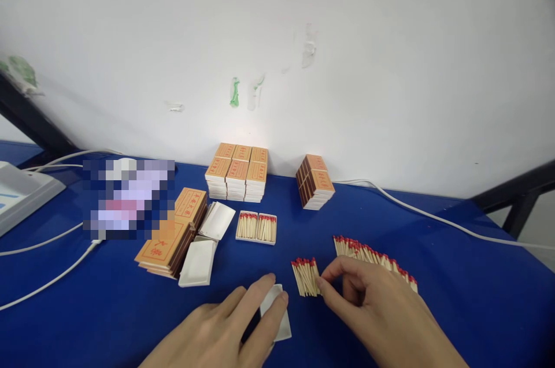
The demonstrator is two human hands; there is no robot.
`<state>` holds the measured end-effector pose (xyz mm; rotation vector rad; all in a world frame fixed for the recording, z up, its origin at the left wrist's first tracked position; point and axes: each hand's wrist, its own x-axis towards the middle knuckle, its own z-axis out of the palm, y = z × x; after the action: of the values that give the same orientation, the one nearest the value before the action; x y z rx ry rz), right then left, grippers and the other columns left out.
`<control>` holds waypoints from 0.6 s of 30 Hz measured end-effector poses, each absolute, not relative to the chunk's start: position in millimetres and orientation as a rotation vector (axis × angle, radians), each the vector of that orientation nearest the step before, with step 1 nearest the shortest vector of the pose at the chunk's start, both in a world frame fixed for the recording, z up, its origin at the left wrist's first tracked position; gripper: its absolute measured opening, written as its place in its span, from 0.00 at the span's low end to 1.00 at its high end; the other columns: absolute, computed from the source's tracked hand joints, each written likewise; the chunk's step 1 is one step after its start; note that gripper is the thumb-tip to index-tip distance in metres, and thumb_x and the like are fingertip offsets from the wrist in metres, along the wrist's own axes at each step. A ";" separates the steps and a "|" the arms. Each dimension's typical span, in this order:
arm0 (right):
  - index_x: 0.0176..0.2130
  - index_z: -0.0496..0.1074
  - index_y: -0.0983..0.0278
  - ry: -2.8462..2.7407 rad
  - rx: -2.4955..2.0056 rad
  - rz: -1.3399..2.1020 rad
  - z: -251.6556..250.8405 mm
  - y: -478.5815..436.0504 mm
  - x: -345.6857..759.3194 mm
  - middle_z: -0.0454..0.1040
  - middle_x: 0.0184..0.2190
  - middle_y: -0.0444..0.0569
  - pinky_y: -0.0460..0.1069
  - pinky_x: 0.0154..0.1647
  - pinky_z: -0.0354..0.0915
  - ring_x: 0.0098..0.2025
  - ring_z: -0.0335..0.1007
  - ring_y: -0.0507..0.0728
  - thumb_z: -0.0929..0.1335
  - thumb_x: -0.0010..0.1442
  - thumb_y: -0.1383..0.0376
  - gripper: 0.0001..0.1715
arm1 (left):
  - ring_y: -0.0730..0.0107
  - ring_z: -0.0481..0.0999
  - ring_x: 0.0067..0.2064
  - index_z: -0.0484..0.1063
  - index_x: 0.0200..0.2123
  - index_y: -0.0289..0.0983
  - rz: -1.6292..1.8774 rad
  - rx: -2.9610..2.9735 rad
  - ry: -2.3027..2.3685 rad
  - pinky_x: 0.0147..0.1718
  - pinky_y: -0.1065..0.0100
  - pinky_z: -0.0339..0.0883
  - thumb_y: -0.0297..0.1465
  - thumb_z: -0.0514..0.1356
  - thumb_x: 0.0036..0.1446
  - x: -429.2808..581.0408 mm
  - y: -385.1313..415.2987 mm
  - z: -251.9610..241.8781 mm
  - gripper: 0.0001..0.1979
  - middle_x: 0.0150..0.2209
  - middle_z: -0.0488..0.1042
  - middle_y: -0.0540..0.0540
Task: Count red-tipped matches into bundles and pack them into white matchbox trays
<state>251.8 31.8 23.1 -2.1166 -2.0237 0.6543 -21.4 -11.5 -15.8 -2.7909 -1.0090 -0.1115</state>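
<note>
In the head view, my left hand (234,322) lies over a small white matchbox tray (283,327), its fingers across the tray and its thumb mostly hidden. My right hand (377,298) pinches thumb and index finger together at the right edge of a small bunch of red-tipped matches (306,278). Behind that hand a longer row of matches (368,253) spreads out, partly covered by it. Two trays filled with matches (256,228) stand side by side beyond my left hand. White empty trays (197,264) lie to the left.
Orange matchbox sleeves (167,241) are stacked at the left. Matchboxes stand in a large stack (237,171) and a smaller stack (315,181) near the white wall (390,67). A blurred-out device (130,194) and white cables (416,209) lie on the blue table (468,293).
</note>
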 end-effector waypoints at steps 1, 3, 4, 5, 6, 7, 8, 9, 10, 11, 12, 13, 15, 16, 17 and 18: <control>0.31 0.78 0.53 -2.028 -2.114 0.660 23.3 31.9 251.6 0.69 0.20 0.41 0.50 0.26 0.53 0.24 0.66 0.56 0.65 0.67 0.43 0.23 | 0.45 0.88 0.55 0.60 0.78 0.33 -0.107 -2.795 -1.010 0.34 0.60 0.87 0.24 0.51 0.72 -21.4 -11.3 -15.7 0.33 0.71 0.73 0.32; 0.31 0.78 0.53 -2.029 -2.105 0.650 23.6 32.1 250.8 0.69 0.20 0.41 0.50 0.25 0.53 0.24 0.66 0.56 0.65 0.67 0.44 0.23 | 0.45 0.88 0.55 0.60 0.78 0.33 -0.115 -2.805 -1.007 0.34 0.60 0.87 0.23 0.51 0.71 -21.0 -10.7 -14.4 0.33 0.71 0.73 0.33; 0.30 0.77 0.53 -2.029 -2.097 0.644 23.6 32.2 250.5 0.69 0.19 0.41 0.50 0.25 0.53 0.23 0.65 0.56 0.66 0.67 0.44 0.22 | 0.45 0.88 0.55 0.60 0.78 0.33 -0.126 -2.809 -1.006 0.33 0.60 0.87 0.23 0.51 0.71 -20.8 -10.4 -13.3 0.33 0.70 0.74 0.33; 0.30 0.77 0.53 -2.028 -2.087 0.638 23.7 32.3 250.1 0.69 0.19 0.41 0.50 0.25 0.53 0.23 0.65 0.55 0.66 0.67 0.45 0.22 | 0.45 0.89 0.54 0.60 0.78 0.33 -0.135 -2.810 -1.009 0.33 0.60 0.87 0.23 0.50 0.71 -20.5 -10.1 -12.2 0.33 0.70 0.74 0.33; 0.30 0.77 0.54 -2.027 -2.075 0.635 23.8 32.1 249.9 0.69 0.19 0.41 0.50 0.25 0.54 0.23 0.66 0.55 0.66 0.67 0.45 0.22 | 0.46 0.89 0.54 0.60 0.77 0.33 -0.135 -2.811 -1.013 0.33 0.60 0.87 0.23 0.50 0.71 -20.2 -9.8 -11.1 0.33 0.70 0.74 0.33; 0.30 0.78 0.54 -2.023 -2.065 0.633 24.0 31.8 249.8 0.69 0.19 0.41 0.50 0.25 0.54 0.23 0.66 0.55 0.67 0.67 0.45 0.21 | 0.46 0.89 0.54 0.60 0.77 0.33 -0.137 -2.811 -1.017 0.33 0.59 0.87 0.23 0.50 0.71 -19.9 -9.6 -10.4 0.33 0.70 0.74 0.33; 0.30 0.78 0.54 -2.017 -2.055 0.632 24.2 31.4 249.7 0.69 0.19 0.41 0.50 0.25 0.54 0.23 0.66 0.55 0.67 0.67 0.45 0.21 | 0.46 0.89 0.54 0.60 0.77 0.33 -0.133 -2.810 -1.025 0.33 0.59 0.87 0.23 0.50 0.71 -19.8 -9.5 -10.1 0.33 0.70 0.74 0.33; 0.30 0.77 0.54 -2.012 -2.045 0.631 24.4 30.8 249.8 0.69 0.19 0.41 0.50 0.25 0.54 0.23 0.67 0.55 0.67 0.67 0.45 0.21 | 0.46 0.88 0.55 0.60 0.77 0.33 -0.124 -2.813 -1.032 0.34 0.59 0.87 0.22 0.50 0.71 -19.7 -9.5 -10.1 0.33 0.71 0.74 0.33; 0.30 0.77 0.53 -2.008 -2.040 0.624 24.7 30.3 249.9 0.69 0.19 0.41 0.50 0.25 0.54 0.23 0.67 0.55 0.67 0.68 0.45 0.22 | 0.45 0.88 0.55 0.59 0.78 0.33 -0.114 -2.819 -1.032 0.34 0.59 0.87 0.22 0.50 0.71 -19.7 -9.6 -10.5 0.33 0.71 0.73 0.32; 0.30 0.77 0.53 -2.009 -2.034 0.616 25.0 29.8 250.0 0.69 0.19 0.41 0.50 0.24 0.54 0.23 0.67 0.55 0.67 0.68 0.46 0.22 | 0.44 0.88 0.55 0.59 0.78 0.32 -0.106 -2.826 -1.028 0.34 0.58 0.87 0.23 0.50 0.71 -19.8 -9.8 -11.1 0.33 0.71 0.73 0.32; 0.29 0.77 0.53 -2.011 -2.027 0.607 25.4 29.6 250.0 0.69 0.19 0.41 0.50 0.24 0.53 0.22 0.67 0.55 0.67 0.68 0.46 0.22 | 0.44 0.88 0.55 0.59 0.78 0.32 -0.107 -2.829 -1.025 0.33 0.58 0.87 0.23 0.51 0.71 -20.1 -10.2 -11.8 0.33 0.71 0.73 0.32; 0.29 0.77 0.53 -2.013 -2.023 0.599 25.8 29.5 249.9 0.70 0.19 0.41 0.50 0.24 0.53 0.22 0.67 0.55 0.67 0.68 0.47 0.21 | 0.44 0.88 0.55 0.58 0.78 0.32 -0.107 -2.830 -1.024 0.33 0.59 0.87 0.23 0.51 0.71 -20.3 -10.6 -12.4 0.34 0.71 0.73 0.32; 0.29 0.76 0.53 -2.016 -2.025 0.594 26.8 29.9 249.4 0.69 0.19 0.41 0.50 0.23 0.53 0.22 0.67 0.55 0.66 0.67 0.48 0.20 | 0.45 0.88 0.56 0.58 0.79 0.34 -0.109 -2.821 -1.029 0.34 0.60 0.87 0.24 0.51 0.71 -20.9 -11.4 -12.9 0.34 0.72 0.72 0.33; 0.28 0.75 0.54 -2.015 -2.031 0.594 27.4 30.2 249.1 0.69 0.19 0.41 0.50 0.23 0.54 0.22 0.67 0.55 0.66 0.67 0.48 0.20 | 0.46 0.88 0.56 0.58 0.79 0.34 -0.110 -2.816 -1.034 0.35 0.60 0.87 0.23 0.51 0.71 -21.2 -11.7 -12.7 0.34 0.72 0.72 0.34; 0.28 0.75 0.54 -2.013 -2.041 0.596 27.9 30.5 248.8 0.70 0.19 0.40 0.50 0.24 0.54 0.22 0.67 0.55 0.66 0.67 0.48 0.20 | 0.47 0.88 0.56 0.58 0.79 0.35 -0.107 -2.814 -1.038 0.35 0.60 0.87 0.23 0.51 0.71 -21.3 -11.8 -12.4 0.34 0.72 0.72 0.34; 0.29 0.75 0.53 -2.010 -2.049 0.595 28.3 30.7 248.5 0.70 0.19 0.40 0.50 0.24 0.54 0.22 0.68 0.55 0.66 0.67 0.47 0.20 | 0.47 0.88 0.56 0.58 0.79 0.35 -0.108 -2.817 -1.035 0.35 0.60 0.87 0.23 0.51 0.71 -21.3 -11.7 -12.0 0.34 0.72 0.72 0.34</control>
<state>248.5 30.7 28.3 -2.0487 -2.0095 0.5951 -21.3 -11.7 -12.0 -2.8167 -1.0353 -0.1079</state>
